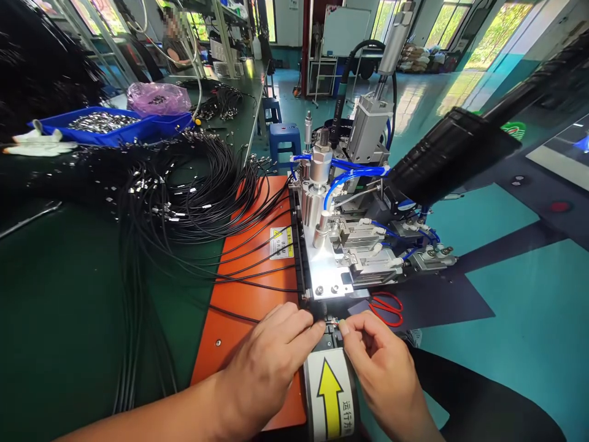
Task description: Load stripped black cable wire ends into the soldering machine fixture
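Note:
My left hand (271,356) and my right hand (381,362) meet at the near end of a small pneumatic machine (350,245). Both pinch the tip of a thin black cable (334,321), with small coloured wire ends showing between the fingertips, over a black fixture just above a yellow arrow label (329,390). The machine stands on an orange base plate (243,294), with silver cylinders and blue air hoses (354,169) on top.
Many black cables (184,190) spread over the green bench and across the orange plate. Red-handled scissors (389,307) lie right of the fixture. A blue tray of metal parts (105,123), a purple bag (159,97) and white gloves (37,144) sit at the back left. A person sits far behind.

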`<state>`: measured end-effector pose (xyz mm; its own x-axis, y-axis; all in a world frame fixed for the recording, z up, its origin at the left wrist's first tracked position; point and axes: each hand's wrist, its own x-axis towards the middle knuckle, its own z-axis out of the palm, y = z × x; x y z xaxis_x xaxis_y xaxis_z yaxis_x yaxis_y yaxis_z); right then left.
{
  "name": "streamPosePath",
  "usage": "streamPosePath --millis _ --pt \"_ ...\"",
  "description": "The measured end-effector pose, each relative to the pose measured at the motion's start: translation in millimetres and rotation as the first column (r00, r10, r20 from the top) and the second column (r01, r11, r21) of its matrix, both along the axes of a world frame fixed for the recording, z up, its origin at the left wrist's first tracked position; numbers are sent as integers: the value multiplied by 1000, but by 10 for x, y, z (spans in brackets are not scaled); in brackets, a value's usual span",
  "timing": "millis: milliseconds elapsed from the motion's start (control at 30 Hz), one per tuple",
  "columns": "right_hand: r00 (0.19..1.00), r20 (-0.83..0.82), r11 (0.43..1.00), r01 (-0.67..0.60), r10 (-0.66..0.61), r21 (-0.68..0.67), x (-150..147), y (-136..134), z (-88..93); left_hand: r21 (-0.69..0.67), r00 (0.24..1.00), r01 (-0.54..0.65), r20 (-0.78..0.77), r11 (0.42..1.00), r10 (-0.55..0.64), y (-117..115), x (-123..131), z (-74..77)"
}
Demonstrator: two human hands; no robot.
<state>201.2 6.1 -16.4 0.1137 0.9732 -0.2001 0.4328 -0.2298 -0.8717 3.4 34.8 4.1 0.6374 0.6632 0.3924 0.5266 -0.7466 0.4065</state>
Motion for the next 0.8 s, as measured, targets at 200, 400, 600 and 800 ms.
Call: streamPosePath --millis 200,400,600,800 --pt "999 -32 998 -34 32 -45 59 35 9 -43 1000 -3 26 999 5 -11 -9 -33" --pt "985 -141 995 -100 99 -2 115 155 92 -79 999 18 30 997 -15 -11 -13 -38" --pt "963 -209 985 -161 170 60 77 194 136 -120 999 29 17 992 -28 -19 -20 -37" --pt "978 -163 990 -115 128 85 90 179 82 -91 1000 20 23 996 -18 -22 -11 -34"
